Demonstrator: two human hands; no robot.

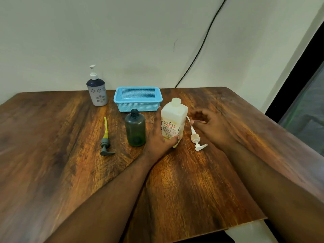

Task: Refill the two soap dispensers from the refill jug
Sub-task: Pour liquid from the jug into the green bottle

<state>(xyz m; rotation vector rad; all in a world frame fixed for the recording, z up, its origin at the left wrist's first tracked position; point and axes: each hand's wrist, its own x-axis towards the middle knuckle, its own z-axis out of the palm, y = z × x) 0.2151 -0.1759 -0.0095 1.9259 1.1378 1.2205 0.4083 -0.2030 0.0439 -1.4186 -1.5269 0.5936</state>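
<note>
- Refill jug [173, 120], a white square bottle with red lettering on its label, stands upright and uncapped near the middle of the tabletop [192, 181].
- Left hand [158, 137] grips the jug low down from the 9 o'clock side, with the thumb across the lower front of the label and the fingers wrapped behind.
- Right hand [208, 125] hangs just beside the jug at its 3 o'clock, blurred, with the fingers loosely curled and spread; they seem to hold nothing, though one fingertip lies close to the tube of the white pump.
- White pump [197, 139] lies flat on the tabletop at about 4 o'clock from the jug, its curved dip tube running up toward the jug's shoulder.
- Dark green dispenser bottle [135, 128] stands upright with an open neck at 9 o'clock from the jug, just past the left hand; it looks see-through and empty.
- Grey pump [105, 144] with a yellow tube lies on the wood at 9 o'clock from the green bottle, apart from it.
- Second dispenser [97, 90], dark blue over grey with a flower pattern, stands at 11 o'clock by the wall with its white pump head fitted.
- Blue perforated basket [138, 106] sits at 12 o'clock from the green bottle, near the back edge.
</note>
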